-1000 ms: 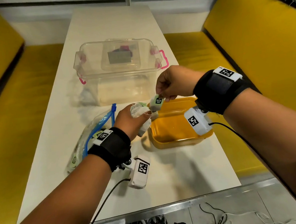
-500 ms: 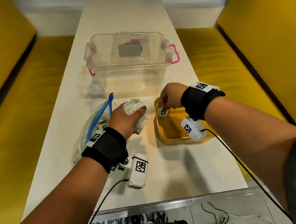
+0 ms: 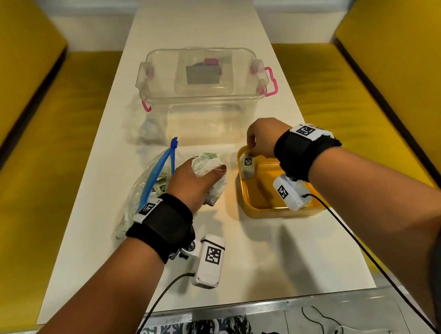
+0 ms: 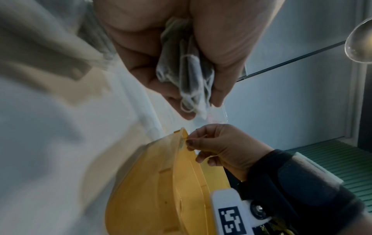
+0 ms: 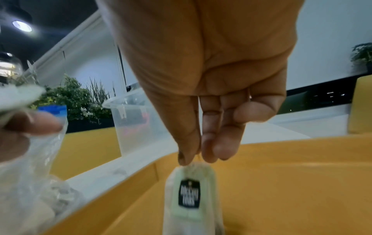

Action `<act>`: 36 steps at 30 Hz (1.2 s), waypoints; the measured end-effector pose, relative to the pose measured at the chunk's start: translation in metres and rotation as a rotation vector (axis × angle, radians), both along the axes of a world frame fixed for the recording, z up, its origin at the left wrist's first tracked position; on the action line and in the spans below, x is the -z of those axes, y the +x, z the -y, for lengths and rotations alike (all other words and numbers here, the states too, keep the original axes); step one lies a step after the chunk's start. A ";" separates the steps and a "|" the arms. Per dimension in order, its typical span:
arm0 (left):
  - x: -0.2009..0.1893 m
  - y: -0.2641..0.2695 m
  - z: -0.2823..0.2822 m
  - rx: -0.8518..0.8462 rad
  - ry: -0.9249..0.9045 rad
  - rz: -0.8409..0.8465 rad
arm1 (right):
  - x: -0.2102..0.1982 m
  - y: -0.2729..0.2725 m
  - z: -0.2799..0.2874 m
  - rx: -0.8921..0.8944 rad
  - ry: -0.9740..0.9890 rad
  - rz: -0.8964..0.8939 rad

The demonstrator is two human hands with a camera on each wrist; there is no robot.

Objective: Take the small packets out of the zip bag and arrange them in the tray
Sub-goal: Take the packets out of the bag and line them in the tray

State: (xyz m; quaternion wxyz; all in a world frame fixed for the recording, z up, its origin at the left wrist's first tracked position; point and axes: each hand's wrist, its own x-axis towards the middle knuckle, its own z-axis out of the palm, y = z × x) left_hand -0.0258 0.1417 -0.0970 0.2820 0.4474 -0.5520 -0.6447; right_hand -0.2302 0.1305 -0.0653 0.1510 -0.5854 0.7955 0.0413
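My right hand (image 3: 261, 138) is over the far left corner of the tray (image 3: 247, 204), thumb and forefinger pinched on the top of one packet (image 3: 248, 165). In the right wrist view that packet (image 5: 191, 197) hangs upright from my fingertips (image 5: 189, 152) with its pale green tag and black label facing the camera, its lower part down inside the tray (image 5: 281, 182); I cannot tell whether it touches the floor of the tray. My left hand (image 3: 194, 185) is just left of the tray, fingers and thumb curled round a bunch of packets (image 3: 207, 165), white and crumpled, with a bit of green showing at the far end. The left wrist view shows the bunch (image 4: 187, 71) squeezed between thumb and fingers (image 4: 153, 63), loose strings trailing from it, and beyond it my right hand (image 4: 225, 146) at the tray's rim (image 4: 181, 159). The zip bag (image 3: 146, 190) lies on the counter (image 3: 263, 257) at the left, partly under my left wrist, its blue zip strip pointing far, with more green-tagged packets visible through the plastic. Far of both sits a clear box (image 3: 203, 87) with pink latches, lid on, something dark inside. Yellow benches (image 3: 32, 158) run along either side of the counter.
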 end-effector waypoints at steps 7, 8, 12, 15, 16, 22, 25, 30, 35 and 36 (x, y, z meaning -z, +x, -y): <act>-0.004 -0.007 -0.002 0.012 0.079 -0.061 | -0.048 0.008 -0.036 -0.018 -0.239 0.322; -0.004 -0.008 -0.003 0.024 0.090 -0.087 | -0.053 0.013 -0.043 -0.027 -0.237 0.391; -0.005 -0.013 -0.008 0.079 0.089 -0.174 | -0.056 0.025 -0.062 -0.052 -0.218 0.483; -0.011 -0.018 -0.010 0.107 0.044 -0.213 | -0.048 0.027 -0.067 -0.002 -0.211 0.500; -0.012 -0.019 -0.010 0.114 0.033 -0.216 | -0.047 0.026 -0.069 0.017 -0.215 0.536; -0.016 -0.021 -0.014 0.113 0.088 -0.232 | -0.057 0.019 -0.083 0.029 -0.282 0.707; -0.017 -0.020 -0.015 0.099 0.134 -0.261 | -0.063 0.014 -0.088 -0.008 -0.288 0.753; -0.023 -0.018 -0.016 0.183 0.173 -0.322 | -0.066 0.010 -0.090 -0.078 -0.300 0.725; -0.024 -0.020 -0.012 0.118 0.193 -0.341 | -0.080 0.009 -0.092 -0.111 -0.400 0.557; -0.021 -0.019 -0.011 0.094 0.160 -0.314 | -0.082 0.008 -0.091 -0.104 -0.392 0.547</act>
